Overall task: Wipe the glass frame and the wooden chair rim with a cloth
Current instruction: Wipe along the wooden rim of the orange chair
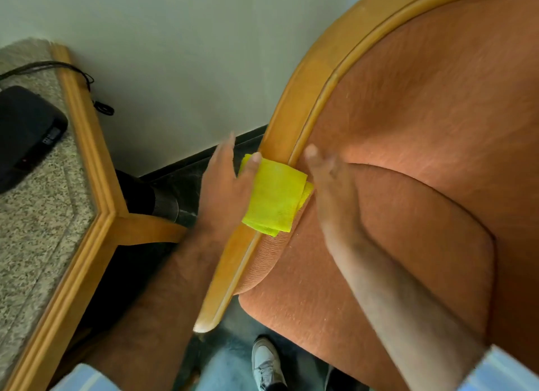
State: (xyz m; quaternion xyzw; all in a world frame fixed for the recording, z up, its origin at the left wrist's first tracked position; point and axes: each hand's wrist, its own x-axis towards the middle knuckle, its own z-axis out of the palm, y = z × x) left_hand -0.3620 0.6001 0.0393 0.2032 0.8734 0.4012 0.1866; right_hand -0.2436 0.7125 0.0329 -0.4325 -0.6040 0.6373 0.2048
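Observation:
A folded yellow cloth [274, 198] lies draped over the curved wooden chair rim [294, 99], where the rim meets the orange seat cushion [423, 215]. My left hand [221, 186] is just left of the cloth, outside the rim. Its fingers are stretched out and blurred, and the thumb tip rests on the cloth's upper left corner. Over the cushion, just right of the cloth, my right hand [329, 183] is flat with its fingers apart and holds nothing. The wood-framed table top [87, 145] with a speckled surface is at the left.
A black device [26, 134] with a cable [87, 81] sits on the table top. A pale wall is behind, and a narrow gap of dark floor [186, 169] separates table and chair. My shoe [267, 361] stands by the chair's front.

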